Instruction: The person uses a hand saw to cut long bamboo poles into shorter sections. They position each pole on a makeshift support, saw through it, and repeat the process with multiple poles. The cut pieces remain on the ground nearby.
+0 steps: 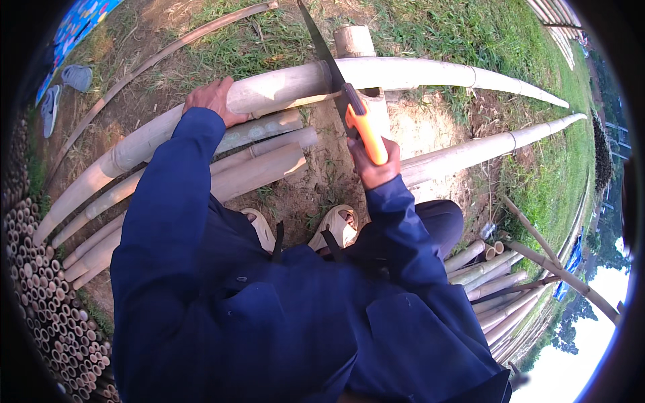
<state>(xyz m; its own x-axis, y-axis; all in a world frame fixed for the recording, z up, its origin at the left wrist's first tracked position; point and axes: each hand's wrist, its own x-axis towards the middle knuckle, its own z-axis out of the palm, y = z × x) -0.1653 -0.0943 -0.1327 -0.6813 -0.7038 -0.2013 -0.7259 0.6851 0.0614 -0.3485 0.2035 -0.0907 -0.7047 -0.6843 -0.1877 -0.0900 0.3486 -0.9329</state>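
A thick pale bamboo pole [282, 88] lies crosswise in front of me, bending away to both sides in the wide view. My left hand [211, 101] grips it left of the middle, fingers over its top. In my right hand [375, 164] is the orange handle of a handsaw [366, 127]. The dark blade crosses the pole and appears to sit in a cut there; how deep it goes cannot be seen. Beneath the pole, short upright bamboo posts [354, 41] show on its far and near sides.
Several cut bamboo lengths [259, 173] lie to the left near my sandals [334, 227]. Another long pole [463, 154] stretches right. Stacked bamboo tubes [57, 309] fill the lower left; more poles [500, 289] lie lower right. Grey shoes [77, 78] are at the far left.
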